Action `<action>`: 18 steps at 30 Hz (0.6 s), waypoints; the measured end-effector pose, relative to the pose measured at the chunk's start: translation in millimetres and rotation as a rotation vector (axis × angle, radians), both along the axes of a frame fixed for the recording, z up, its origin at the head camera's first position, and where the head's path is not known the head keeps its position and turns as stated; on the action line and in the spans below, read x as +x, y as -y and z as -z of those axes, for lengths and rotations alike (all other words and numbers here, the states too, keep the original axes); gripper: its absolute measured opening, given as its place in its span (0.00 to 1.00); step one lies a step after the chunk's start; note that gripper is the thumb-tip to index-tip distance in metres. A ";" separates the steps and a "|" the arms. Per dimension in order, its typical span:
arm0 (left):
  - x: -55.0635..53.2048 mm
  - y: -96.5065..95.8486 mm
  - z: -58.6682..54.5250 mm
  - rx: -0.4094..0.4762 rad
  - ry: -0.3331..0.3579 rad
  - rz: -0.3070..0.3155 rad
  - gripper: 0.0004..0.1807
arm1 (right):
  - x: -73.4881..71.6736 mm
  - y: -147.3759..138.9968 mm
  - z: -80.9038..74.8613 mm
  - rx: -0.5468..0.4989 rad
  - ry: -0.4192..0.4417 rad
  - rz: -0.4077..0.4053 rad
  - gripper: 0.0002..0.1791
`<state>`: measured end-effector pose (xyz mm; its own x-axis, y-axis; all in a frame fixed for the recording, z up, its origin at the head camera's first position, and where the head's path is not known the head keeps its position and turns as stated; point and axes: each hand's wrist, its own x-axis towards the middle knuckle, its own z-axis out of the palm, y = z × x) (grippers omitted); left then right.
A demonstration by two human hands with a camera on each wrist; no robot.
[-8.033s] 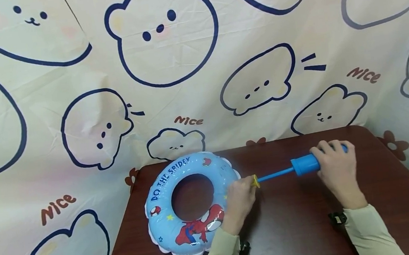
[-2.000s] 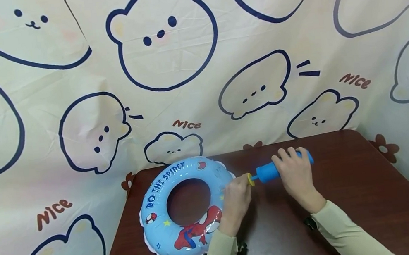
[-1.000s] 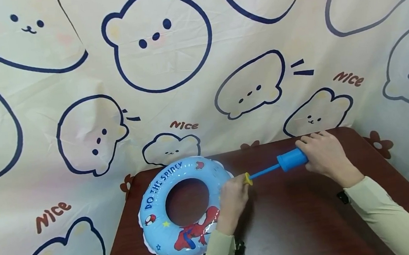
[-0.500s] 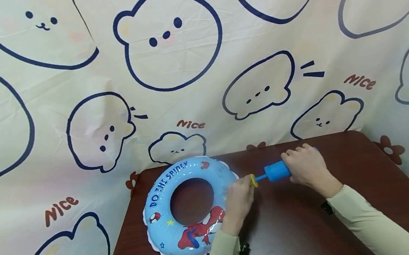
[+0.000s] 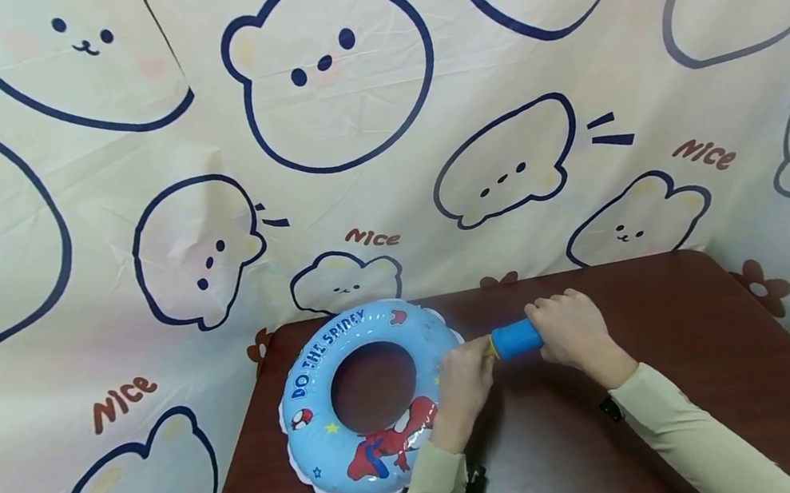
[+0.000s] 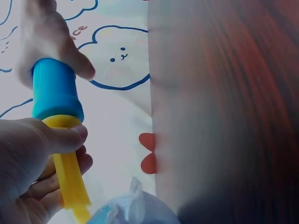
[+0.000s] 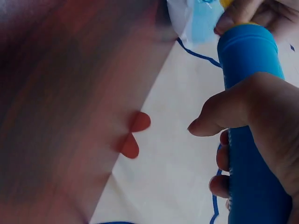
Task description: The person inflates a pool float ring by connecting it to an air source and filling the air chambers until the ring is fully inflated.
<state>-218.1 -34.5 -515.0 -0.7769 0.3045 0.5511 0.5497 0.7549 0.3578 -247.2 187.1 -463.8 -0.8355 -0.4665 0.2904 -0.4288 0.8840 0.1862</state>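
Note:
A light-blue inflatable swim ring (image 5: 308, 448) with a printed red figure lies at the left of the table. Beside its right edge, my left hand (image 5: 463, 384) grips the yellow end (image 6: 70, 177) of a hand pump. My right hand (image 5: 574, 336) wraps round the pump's blue barrel (image 5: 515, 339). The barrel sits right against the yellow flange, with no rod showing between them. In the left wrist view, the yellow nozzle tip (image 6: 81, 213) points at the ring, near a clear raised piece (image 6: 136, 193). Whether the tip is inside a valve, I cannot tell.
The dark brown wooden table (image 5: 667, 354) reaches back to a cream cloth backdrop (image 5: 492, 67) printed with cartoon bears. The cloth also hangs along the left and right sides. Small cameras are strapped at both wrists.
My right hand has slid the blue barrel out and back along its rod. Since half a second ago it moved left until the rod disappeared. The left hand and ring stay in place.

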 end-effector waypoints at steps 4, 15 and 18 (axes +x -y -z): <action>-1.6 1.4 -3.8 0.010 0.022 -0.020 0.12 | -1.7 -20.7 -14.3 0.003 0.006 0.026 0.34; -4.5 3.6 -1.6 -0.013 -0.003 -0.006 0.11 | 7.0 -68.0 -47.5 -0.015 -0.089 0.040 0.35; -2.4 -0.5 -0.2 -0.060 -0.054 -0.006 0.09 | 8.8 -64.7 -45.8 0.002 -0.093 0.036 0.37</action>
<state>-220.5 -34.0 -514.8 -0.7481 0.3339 0.5734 0.5627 0.7772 0.2816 -238.4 251.8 -418.0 -0.8213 -0.4370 0.3667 -0.3774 0.8982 0.2253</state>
